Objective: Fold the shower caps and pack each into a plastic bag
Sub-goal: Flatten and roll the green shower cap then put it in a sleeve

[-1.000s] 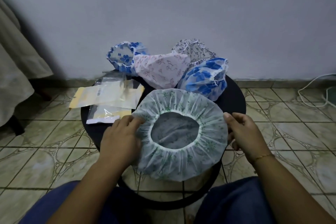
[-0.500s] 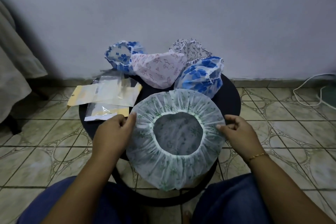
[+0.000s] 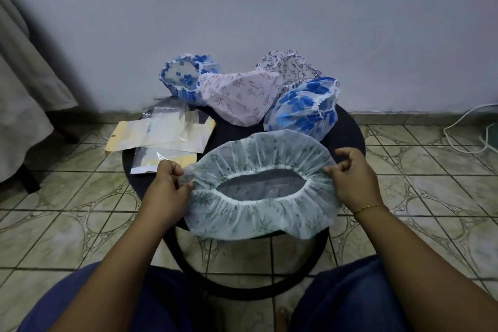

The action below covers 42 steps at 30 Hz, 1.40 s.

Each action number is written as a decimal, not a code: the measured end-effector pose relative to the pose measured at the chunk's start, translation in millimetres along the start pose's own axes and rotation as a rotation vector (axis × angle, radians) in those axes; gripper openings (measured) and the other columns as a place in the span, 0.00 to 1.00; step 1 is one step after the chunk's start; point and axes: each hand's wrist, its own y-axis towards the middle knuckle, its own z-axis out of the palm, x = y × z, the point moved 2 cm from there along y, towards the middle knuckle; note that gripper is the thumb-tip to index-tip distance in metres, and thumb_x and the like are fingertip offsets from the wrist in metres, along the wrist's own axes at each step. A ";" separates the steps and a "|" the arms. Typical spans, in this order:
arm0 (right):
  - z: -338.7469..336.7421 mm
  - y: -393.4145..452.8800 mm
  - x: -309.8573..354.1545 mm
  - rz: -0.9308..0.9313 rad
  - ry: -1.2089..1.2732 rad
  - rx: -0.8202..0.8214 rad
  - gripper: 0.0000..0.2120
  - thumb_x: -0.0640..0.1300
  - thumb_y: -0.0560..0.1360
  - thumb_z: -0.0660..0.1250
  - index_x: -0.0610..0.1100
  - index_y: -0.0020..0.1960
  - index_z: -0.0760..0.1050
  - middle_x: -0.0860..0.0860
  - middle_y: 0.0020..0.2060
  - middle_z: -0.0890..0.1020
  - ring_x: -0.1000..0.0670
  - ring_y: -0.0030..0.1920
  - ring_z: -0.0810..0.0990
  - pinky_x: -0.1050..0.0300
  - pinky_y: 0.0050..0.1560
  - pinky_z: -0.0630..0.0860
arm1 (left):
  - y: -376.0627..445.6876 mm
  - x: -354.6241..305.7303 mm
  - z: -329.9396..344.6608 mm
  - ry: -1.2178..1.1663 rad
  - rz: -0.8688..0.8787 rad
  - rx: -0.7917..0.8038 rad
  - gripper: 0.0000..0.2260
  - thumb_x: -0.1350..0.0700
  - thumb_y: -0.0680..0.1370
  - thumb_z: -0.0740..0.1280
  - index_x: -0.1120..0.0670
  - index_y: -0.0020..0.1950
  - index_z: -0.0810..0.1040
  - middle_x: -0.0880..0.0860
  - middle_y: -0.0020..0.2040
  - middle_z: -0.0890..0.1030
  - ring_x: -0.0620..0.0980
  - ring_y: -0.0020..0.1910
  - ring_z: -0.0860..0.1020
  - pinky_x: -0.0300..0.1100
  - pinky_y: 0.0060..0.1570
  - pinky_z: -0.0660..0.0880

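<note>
A white shower cap with green print is stretched wide over the near part of a round black stool, its elastic opening facing up and pulled into a long oval. My left hand pinches its left edge. My right hand pinches its right edge. Several more caps are heaped at the back of the stool: a blue-flowered one, a pink-printed one, a dark-printed one and another blue-flowered one. Clear plastic bags with yellow cards lie on the stool's left side.
The stool stands on a tiled floor against a pale wall. Grey cloth hangs at the far left. A white cable lies on the floor at the right. My blue-clad knees are below the stool.
Both hands have pulled the cap's edges apart, so the round opening is now a flattened oval. The cap's near half hangs lower over the stool's front edge.
</note>
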 end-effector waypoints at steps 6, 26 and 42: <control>1.2 -8.1 0.3 -0.074 -0.046 -0.059 0.20 0.49 0.74 0.68 0.41 0.61 0.71 0.48 0.51 0.71 0.49 0.49 0.74 0.56 0.49 0.70 | -11.8 -6.1 -2.4 0.264 0.352 -0.048 0.19 0.66 0.68 0.68 0.48 0.53 0.73 0.52 0.67 0.62 0.48 0.53 0.69 0.45 0.50 0.69; -14.6 -41.7 -3.2 0.360 0.484 0.194 0.20 0.45 0.72 0.71 0.46 0.59 0.66 0.43 0.43 0.78 0.49 0.30 0.74 0.58 0.25 0.67 | -23.7 -23.2 2.7 0.391 0.611 -0.083 0.21 0.32 0.67 0.64 0.49 0.27 0.75 0.44 0.38 0.71 0.46 0.39 0.72 0.40 0.37 0.68; -7.1 -37.4 -9.7 -0.016 -0.121 0.414 0.21 0.31 0.77 0.57 0.40 0.68 0.68 0.53 0.57 0.66 0.58 0.55 0.64 0.85 0.40 0.60 | -15.6 -4.2 15.1 0.817 0.310 0.553 0.49 0.16 0.52 0.46 0.32 0.65 0.29 0.38 0.71 0.31 0.37 0.70 0.33 0.55 0.70 0.34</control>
